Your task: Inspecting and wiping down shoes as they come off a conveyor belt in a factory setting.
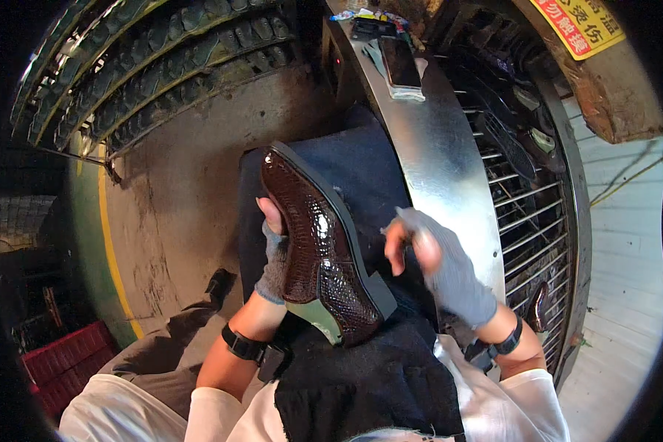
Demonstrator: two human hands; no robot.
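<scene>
A glossy dark brown shoe point(306, 221) with a scaly, reptile-like pattern stands tilted over my lap, toe pointing away and sole facing right. A green shoe last point(314, 319) shows at its opening. My left hand point(271, 239), in a grey fingerless glove, is closed on the shoe's left side; most of its fingers are hidden behind it. To the right of the sole, my right hand point(427, 250) hovers apart from the shoe, gloved the same way. Its bare fingers are loosely bent and slightly blurred, with a gap to the thumb and nothing visible between them.
A metal bench top point(449, 169) runs along my right, bearing a phone point(400, 62) on a pale cloth. Beyond it lies a barred metal rack point(527, 210) with dark shoe parts. Shoe-filled shelves point(177, 55) stand at far left, a red crate point(70, 361) at near left.
</scene>
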